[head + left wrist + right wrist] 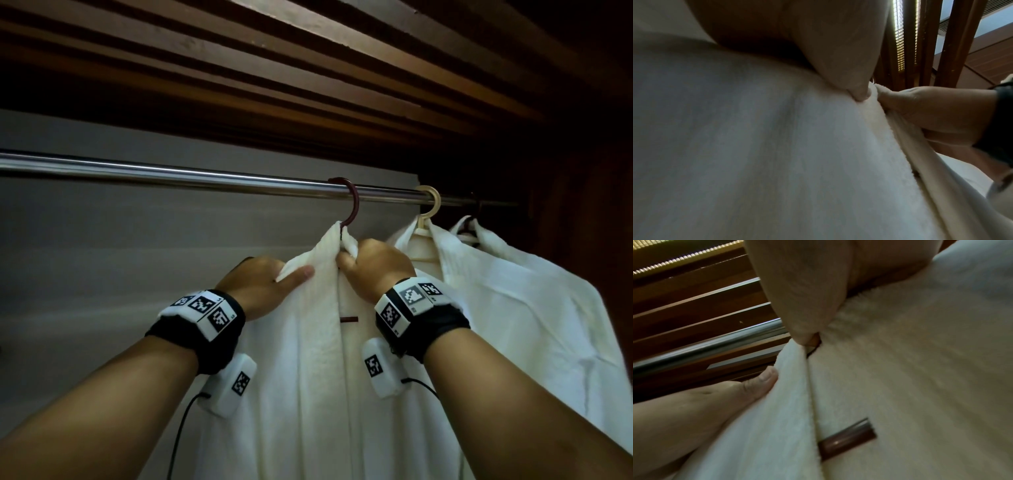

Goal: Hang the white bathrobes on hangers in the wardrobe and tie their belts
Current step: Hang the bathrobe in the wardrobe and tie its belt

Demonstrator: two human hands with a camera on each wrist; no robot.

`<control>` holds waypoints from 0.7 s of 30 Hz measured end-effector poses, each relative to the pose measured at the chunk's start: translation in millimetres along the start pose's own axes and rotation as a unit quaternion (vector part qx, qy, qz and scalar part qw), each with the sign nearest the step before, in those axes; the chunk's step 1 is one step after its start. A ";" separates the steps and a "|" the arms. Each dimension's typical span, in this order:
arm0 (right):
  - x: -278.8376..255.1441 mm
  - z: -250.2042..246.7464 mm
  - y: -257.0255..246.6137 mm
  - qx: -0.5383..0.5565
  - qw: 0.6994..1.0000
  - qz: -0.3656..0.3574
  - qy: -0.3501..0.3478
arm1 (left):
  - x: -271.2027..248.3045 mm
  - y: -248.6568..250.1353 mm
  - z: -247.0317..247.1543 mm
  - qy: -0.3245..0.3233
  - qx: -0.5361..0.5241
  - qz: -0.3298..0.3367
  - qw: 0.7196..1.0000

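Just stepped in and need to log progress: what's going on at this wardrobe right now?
A person is dressing a white bathrobe on a dark red hanger that already hooks over the metal rail. The left hand holds the robe's left collar edge, and the right hand grips the collar by the hanger neck. Two more robes hang to the right. No belt is in view, so whether any is tied cannot be told.

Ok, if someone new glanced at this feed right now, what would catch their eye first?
Probably both hands at the collar of the front bathrobe: the left hand holds one lapel, the right hand pinches the other just under the dark red hanger. Next, the shiny rail crossing the wardrobe, with another white robe on a cream hanger to the right.
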State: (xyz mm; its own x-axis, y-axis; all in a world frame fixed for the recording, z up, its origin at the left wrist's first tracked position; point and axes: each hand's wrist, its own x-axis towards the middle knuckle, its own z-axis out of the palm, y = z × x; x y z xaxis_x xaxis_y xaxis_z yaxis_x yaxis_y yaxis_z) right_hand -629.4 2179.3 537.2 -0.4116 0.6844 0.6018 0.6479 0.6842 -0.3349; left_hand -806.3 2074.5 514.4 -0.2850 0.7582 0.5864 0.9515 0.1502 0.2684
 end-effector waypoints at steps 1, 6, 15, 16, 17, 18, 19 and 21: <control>0.4 1.3 0.1 0.006 1.000 0.002 0.001 | 1.0 0.0 0.0 0.001 0.012 0.000 1.000; 2.6 2.5 -0.1 0.006 1.000 0.006 -0.007 | 6.0 6.1 2.1 0.010 0.092 -0.008 0.996; -2.1 7.6 6.5 0.047 0.997 -0.059 -0.022 | 15.9 10.9 9.4 0.068 0.108 0.068 0.990; -3.2 9.0 7.8 0.044 0.997 -0.061 -0.008 | 17.6 10.1 10.6 0.067 0.104 0.068 0.990; -4.1 9.6 9.2 0.040 0.997 -0.064 0.003 | 20.0 10.2 11.4 0.066 0.099 0.073 0.990; -4.4 10.1 10.8 0.037 0.997 -0.065 0.009 | 22.6 10.3 12.2 0.066 0.096 0.078 0.990; -4.5 10.6 11.9 0.036 0.997 -0.063 0.009 | 24.6 9.7 12.8 0.069 0.097 0.085 0.989; -3.8 11.1 12.9 0.039 0.997 -0.063 0.008 | 27.1 7.8 13.6 0.072 0.098 0.092 0.988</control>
State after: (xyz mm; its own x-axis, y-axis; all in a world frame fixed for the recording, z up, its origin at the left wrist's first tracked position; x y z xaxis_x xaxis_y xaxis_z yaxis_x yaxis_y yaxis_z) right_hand -626.6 2188.3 522.5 -0.4765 0.5875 0.6540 0.5396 0.7828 -0.3100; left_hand -805.0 2104.8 522.0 -0.1051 0.6879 0.7181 0.9889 0.1487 0.0022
